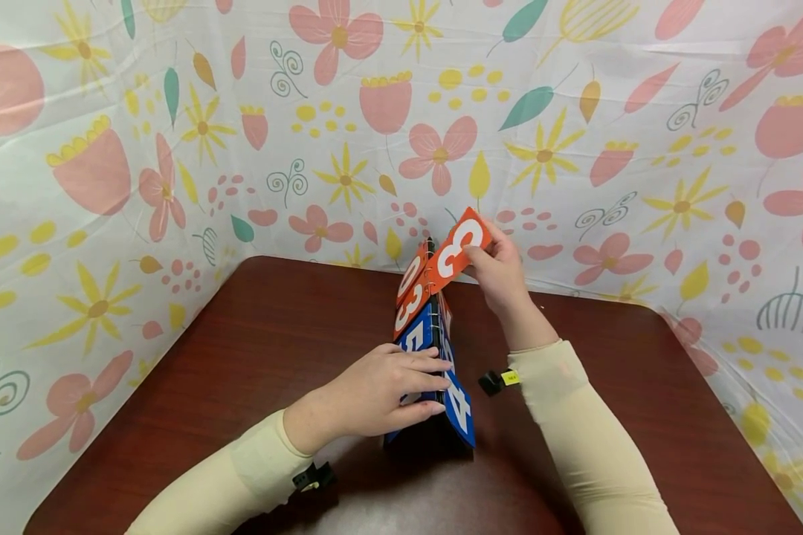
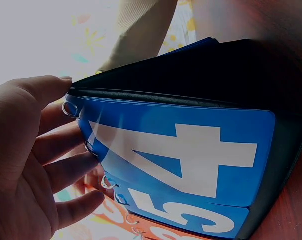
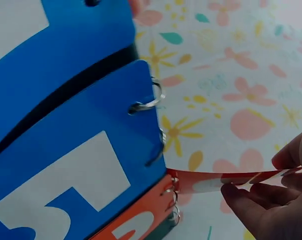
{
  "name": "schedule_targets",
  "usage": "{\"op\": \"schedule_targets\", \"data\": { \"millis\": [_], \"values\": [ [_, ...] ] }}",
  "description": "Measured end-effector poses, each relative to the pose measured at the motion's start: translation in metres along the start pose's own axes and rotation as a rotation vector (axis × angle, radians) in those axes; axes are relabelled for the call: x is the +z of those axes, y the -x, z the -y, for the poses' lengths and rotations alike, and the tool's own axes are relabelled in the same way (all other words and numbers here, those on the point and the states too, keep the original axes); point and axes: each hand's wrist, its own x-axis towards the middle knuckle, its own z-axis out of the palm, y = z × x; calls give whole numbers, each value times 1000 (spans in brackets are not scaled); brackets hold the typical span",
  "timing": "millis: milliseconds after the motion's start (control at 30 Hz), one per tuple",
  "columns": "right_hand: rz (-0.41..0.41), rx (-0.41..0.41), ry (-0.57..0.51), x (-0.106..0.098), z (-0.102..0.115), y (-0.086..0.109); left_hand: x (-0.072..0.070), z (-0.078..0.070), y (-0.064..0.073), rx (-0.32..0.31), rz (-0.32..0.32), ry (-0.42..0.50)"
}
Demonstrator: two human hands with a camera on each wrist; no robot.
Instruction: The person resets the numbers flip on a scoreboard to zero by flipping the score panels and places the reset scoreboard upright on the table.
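Observation:
A tabletop flip scoreboard (image 1: 435, 334) stands like a tent on the table, blue number cards at the near end and orange ones at the far end, hung on metal rings. My right hand (image 1: 502, 271) pinches an orange card (image 1: 456, 253) with a white 3, lifted above the ridge and still on its rings. My left hand (image 1: 381, 386) rests over the near end of the ridge, fingers fairly straight across the rings. In the left wrist view its thumb touches the end corner, beside a blue card (image 2: 236, 135) with a white 4.
The dark red-brown table (image 1: 294, 319) lies under the scoreboard. A flower-printed cloth (image 1: 549, 67) hangs behind the table and along both sides. Each wrist carries a small black camera (image 1: 313, 475) on a cream sleeve (image 1: 241, 475).

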Motion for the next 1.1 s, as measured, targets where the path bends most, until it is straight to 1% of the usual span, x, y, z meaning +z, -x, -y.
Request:
{"op": "schedule_targets", "data": {
  "millis": [167,300,367,533,633,767,967,1100],
  "values": [
    [123,-149,167,12,5,-6,0,0,0,1,-2,13],
    [196,-225,323,25,11,-11,1,1,0,7,-10,8],
    [237,-246,430,32,11,-13,1,1,1,12,-15,1],
    [393,-261,703,46,5,-10,1,1,1,26,-29,1],
    [481,-272,812,52,0,-10,2,1,1,43,-40,-7],
    [566,-291,906,55,-4,-10,3,2,0,56,-51,-19],
    [682,-316,1022,60,-7,-10,1,2,0,45,-50,-16],
    [733,-357,1094,63,-9,-9,1,2,1,40,-50,-21]
  ]
}}
